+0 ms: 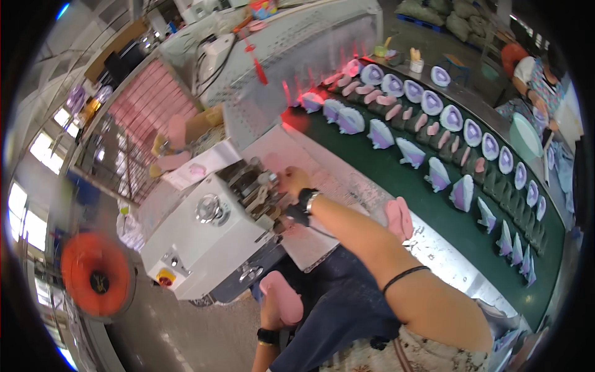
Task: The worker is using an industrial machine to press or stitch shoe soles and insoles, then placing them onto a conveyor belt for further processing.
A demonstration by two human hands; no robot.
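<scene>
My left hand (271, 312) is low in front of me, closed round a pink shoe insole (284, 299); whether it is one piece or a stack I cannot tell. My right hand (296, 181) reaches forward to the metal working head (254, 186) of a white bench machine (211, 229). Its fingers are curled by the machine's metal parts, and what they hold is hidden. A pale pink shape (273, 162) shows just beyond the fingers. Two more pink insoles (398, 219) lie beside my right forearm, at the table's edge.
A green conveyor belt (396, 167) at right carries rows of purple-and-white shoe uppers (438, 174), dark lasts and pink insoles. A wire rack (139, 102) and a box with insoles (207, 127) stand at left. An orange fan (99, 276) is lower left. Another person (545, 87) works far right.
</scene>
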